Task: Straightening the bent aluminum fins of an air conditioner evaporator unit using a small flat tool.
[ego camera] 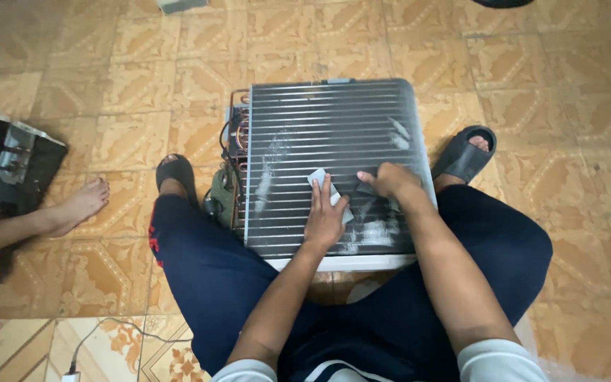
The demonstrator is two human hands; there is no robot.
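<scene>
The finned coil lies under both hands. The left hand presses a white card; the right hand grips a small tool.

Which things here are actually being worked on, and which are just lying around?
In hand:
- grey finned metal coil panel, propped between the knees
- small pale flat piece under the left hand
- right hand pressing on the fins

Lying about:
- dark metal unit at left
- white cable on the floor
- another person's bare foot
</scene>
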